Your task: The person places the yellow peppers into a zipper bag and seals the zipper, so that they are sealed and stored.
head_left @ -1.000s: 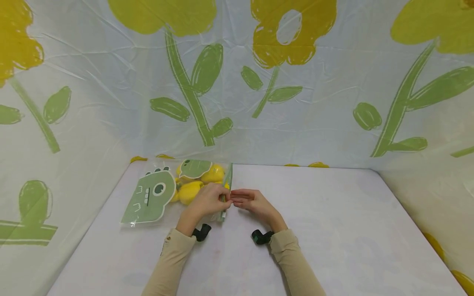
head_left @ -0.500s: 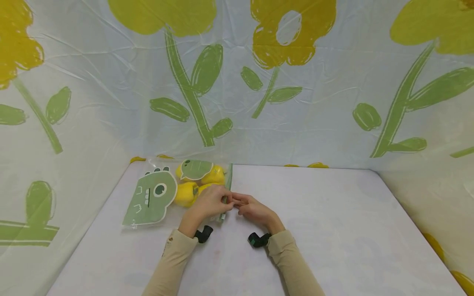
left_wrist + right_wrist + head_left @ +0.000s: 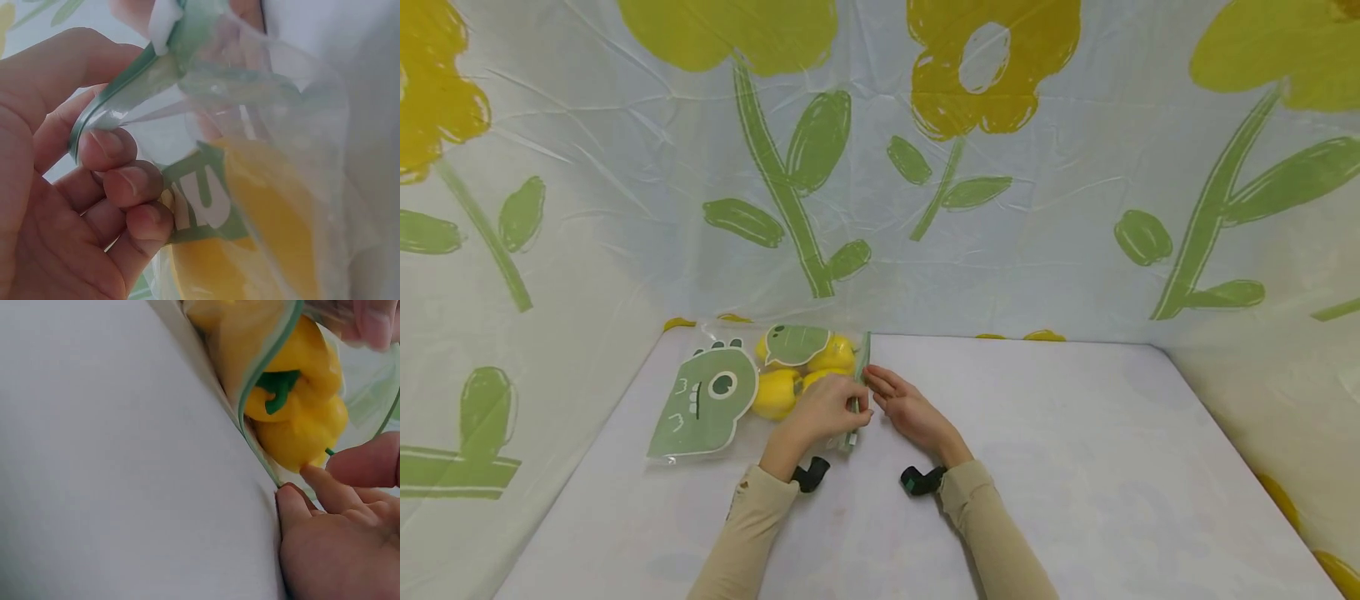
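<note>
**Two hands at the mouth of a zip bag of yellow peppers**

Near the far left corner of the worktop (image 3: 1037, 433), in the head view, a clear zip bag (image 3: 700, 417) lies flat, printed with a green cartoon dinosaur and holding yellow bell peppers (image 3: 775, 392). Its green zip strip (image 3: 862, 354) faces the middle of the worktop. The left hand (image 3: 823, 410) rests on the bag at that strip, fingers curled over it. The right hand (image 3: 904, 406) lies just beside the strip, fingers straight and together, tips at the opening. Beige sleeves cover both forearms, and a dark strap sits at each wrist. A crinkled sheet with yellow flowers and green stems hangs behind.

In the left wrist view, the left fingers (image 3: 109, 144) pinch the green strip (image 3: 119, 94), folding the thin film over them. The plastic is glossy, limp and wrinkled, and a pepper (image 3: 269, 212) shows through it as a yellow blur.

In the right wrist view, the bag mouth gapes. A smooth, lobed pepper (image 3: 300, 419) with a green stem sits right at the opening, and a right fingertip (image 3: 322, 481) touches it. The worktop here is matte and pale.

As a judgement: the slippery film could slide from the pinch, or the pepper at the mouth could block the strip or roll out.
</note>
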Demonstrator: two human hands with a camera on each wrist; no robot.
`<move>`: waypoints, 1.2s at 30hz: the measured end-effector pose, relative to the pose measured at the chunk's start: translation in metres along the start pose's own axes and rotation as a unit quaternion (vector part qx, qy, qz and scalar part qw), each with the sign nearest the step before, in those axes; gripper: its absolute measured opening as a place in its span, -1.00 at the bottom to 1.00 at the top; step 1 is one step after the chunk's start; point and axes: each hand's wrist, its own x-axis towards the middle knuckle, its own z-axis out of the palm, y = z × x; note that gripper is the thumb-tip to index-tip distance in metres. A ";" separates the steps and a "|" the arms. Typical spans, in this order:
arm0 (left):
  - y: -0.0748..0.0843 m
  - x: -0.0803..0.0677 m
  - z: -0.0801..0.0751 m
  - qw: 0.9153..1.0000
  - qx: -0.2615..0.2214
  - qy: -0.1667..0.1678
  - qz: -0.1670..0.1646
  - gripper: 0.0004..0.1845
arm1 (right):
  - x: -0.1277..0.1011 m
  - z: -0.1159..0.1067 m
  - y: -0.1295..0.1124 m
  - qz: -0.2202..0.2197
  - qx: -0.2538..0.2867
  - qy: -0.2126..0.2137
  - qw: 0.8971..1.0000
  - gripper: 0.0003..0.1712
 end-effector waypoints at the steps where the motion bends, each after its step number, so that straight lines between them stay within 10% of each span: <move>1: 0.000 0.000 0.000 1.000 -0.001 -0.001 0.000 -0.79 | 0.002 0.000 0.000 0.001 0.005 0.006 1.000 -0.15; 18: -0.002 0.000 0.000 1.000 -0.005 -0.005 -0.003 -0.82 | 0.005 0.006 -0.004 0.043 -0.078 0.038 0.995 -0.24; 36: -0.004 0.000 0.002 1.000 0.004 0.001 0.004 -0.83 | -0.027 -0.001 -0.004 0.050 -0.055 -0.078 0.994 -0.18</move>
